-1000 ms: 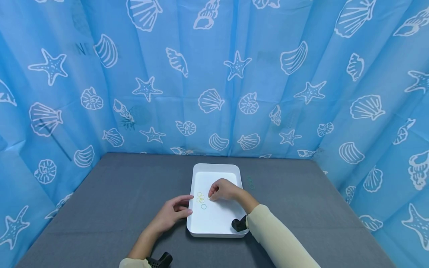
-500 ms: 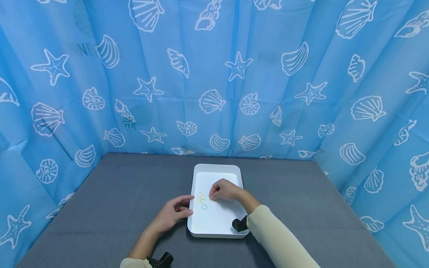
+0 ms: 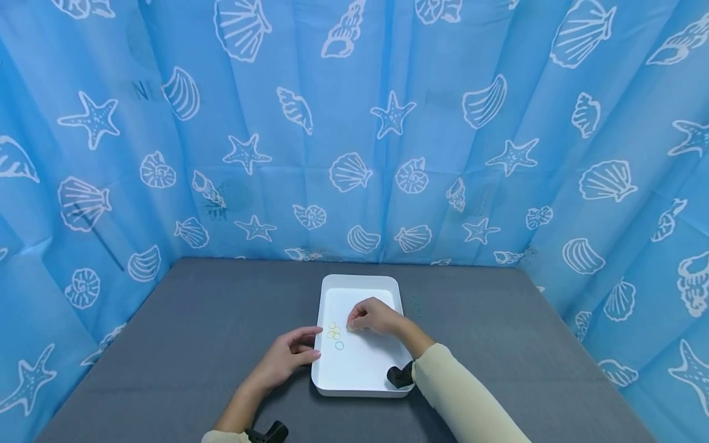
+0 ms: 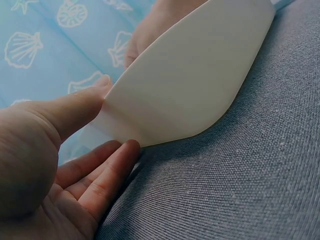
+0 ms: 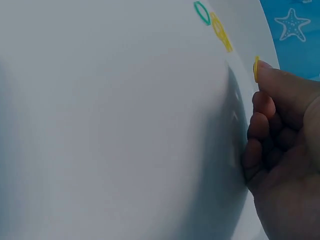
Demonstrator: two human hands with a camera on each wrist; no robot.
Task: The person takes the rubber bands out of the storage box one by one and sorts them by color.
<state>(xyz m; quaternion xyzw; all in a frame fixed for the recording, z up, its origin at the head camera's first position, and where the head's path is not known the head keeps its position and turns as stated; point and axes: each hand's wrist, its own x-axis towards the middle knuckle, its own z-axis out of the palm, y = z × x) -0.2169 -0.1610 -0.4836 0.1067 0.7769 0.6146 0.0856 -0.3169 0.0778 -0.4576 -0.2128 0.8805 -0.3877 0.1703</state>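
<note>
My left hand (image 3: 284, 358) holds the left side of a shallow white tray (image 3: 360, 281). In the left wrist view the thumb lies at the rim and the fingertips (image 4: 131, 145) touch the lower edge of the wall. Over the tray's middle, my right hand (image 3: 373, 315) pinches a small yellow rubber band (image 5: 256, 69), which stands out past the thumb tip in the right wrist view. Several yellow rubber bands (image 3: 333, 332) lie in a cluster on the tray floor to the left of this hand. A green rubber band (image 3: 340, 346) lies just nearer to me than that cluster.
Several green rubber bands (image 3: 416, 306) lie on the grey tabletop (image 3: 471, 344), right of the tray. A blue shell-patterned curtain (image 3: 354, 123) hangs behind the table and along both sides. Black wrist devices (image 3: 400, 375) sit on both arms.
The view has tipped slightly, so everything sits a little lower in it. My right hand stays above the tray with barely any movement, and the left hand keeps its place.
</note>
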